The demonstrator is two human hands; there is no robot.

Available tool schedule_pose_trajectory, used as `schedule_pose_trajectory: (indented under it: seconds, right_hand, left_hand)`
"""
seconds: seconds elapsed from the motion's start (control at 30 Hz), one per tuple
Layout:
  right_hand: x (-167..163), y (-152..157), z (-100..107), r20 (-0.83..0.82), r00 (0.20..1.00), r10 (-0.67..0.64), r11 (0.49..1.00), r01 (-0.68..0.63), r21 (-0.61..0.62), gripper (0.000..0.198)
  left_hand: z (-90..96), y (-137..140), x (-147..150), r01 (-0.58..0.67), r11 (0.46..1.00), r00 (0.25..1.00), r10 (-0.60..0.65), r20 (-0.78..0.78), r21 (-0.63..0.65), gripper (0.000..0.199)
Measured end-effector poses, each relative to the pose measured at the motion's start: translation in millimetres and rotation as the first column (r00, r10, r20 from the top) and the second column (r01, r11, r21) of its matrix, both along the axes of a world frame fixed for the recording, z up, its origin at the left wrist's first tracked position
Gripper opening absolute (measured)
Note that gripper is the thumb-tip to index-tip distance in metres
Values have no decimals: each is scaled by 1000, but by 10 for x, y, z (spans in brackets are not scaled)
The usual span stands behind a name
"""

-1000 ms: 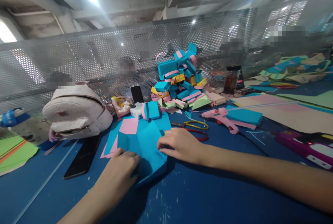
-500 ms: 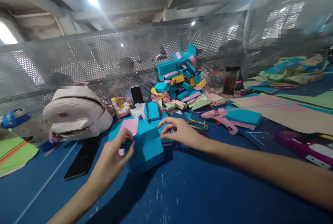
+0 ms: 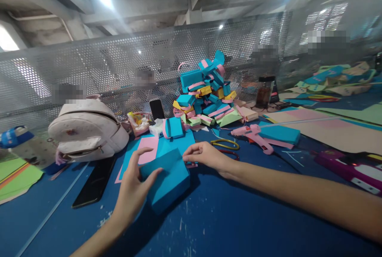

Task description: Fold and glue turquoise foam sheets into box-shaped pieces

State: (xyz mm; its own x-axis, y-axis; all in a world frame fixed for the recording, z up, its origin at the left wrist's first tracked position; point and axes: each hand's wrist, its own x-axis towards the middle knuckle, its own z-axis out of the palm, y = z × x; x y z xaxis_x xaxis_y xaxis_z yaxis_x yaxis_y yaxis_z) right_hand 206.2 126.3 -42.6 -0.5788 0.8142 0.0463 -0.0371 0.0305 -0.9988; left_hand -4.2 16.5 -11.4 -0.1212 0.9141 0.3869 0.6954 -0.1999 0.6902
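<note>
A blue paper box (image 3: 168,181) is tilted over the table in front of me. My left hand (image 3: 137,181) grips its left end, thumb on the top face and fingers round the far side. At the far right corner, my right hand (image 3: 203,155) pinches the box's edge between thumb and fingertips; the exact contact is partly hidden. Behind the box lie blue paper sheets (image 3: 171,144) with a pink paper piece (image 3: 149,149) on them. Scissors with a yellow handle loop (image 3: 228,144) lie just beyond my right wrist.
A heap of folded paper boxes (image 3: 209,94) rises at the back by a perforated metal screen (image 3: 116,58). A pink glue gun (image 3: 253,135) lies to the right, near a purple tool (image 3: 343,167). Leftward are a phone (image 3: 95,181), a white backpack (image 3: 89,129) and a bottle (image 3: 30,145).
The box has tipped and shifted slightly towards me. My left fingers have spread wider round its end. My right fingers have lowered and closed together at its corner.
</note>
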Motion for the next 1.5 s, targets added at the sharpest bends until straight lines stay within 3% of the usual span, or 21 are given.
schedule_pose_trajectory:
  seconds: [0.17,0.4,0.57,0.8,1.1,1.3,1.4,1.5]
  right_hand:
    - [-22,-63,8,-50,999,14,995,-18,-93,23]
    - [-29,-105,68,-87,994,60,991,-70,-114,25]
    - [-22,-159,107,-80,993,87,994,-92,-67,26]
    - [-28,-133,58,-101,986,131,966,-150,-211,34]
    - [-27,-111,51,-209,950,233,911,-288,-294,36]
    - [-39,-143,57,-221,959,179,916,-244,-319,38]
    - [-48,-138,39,-226,960,166,938,-224,-263,35]
    - [-58,-136,18,-187,970,158,959,-196,-206,35]
  left_hand:
    - [38,29,-13,62,998,994,-61,-93,7,40]
    - [11,65,-50,-15,1000,1000,15,22,-16,37]
    - [8,77,-51,-23,1000,1000,23,9,-13,36]
    - [-1,93,-71,2,1000,998,0,61,-28,36]
    - [3,64,-61,13,1000,997,-11,75,-27,30]
    - [41,70,-64,14,999,994,-9,106,-47,23]
    - [97,66,-81,99,981,971,-58,233,-166,26]
    - [158,39,-78,285,908,898,-142,417,-306,38]
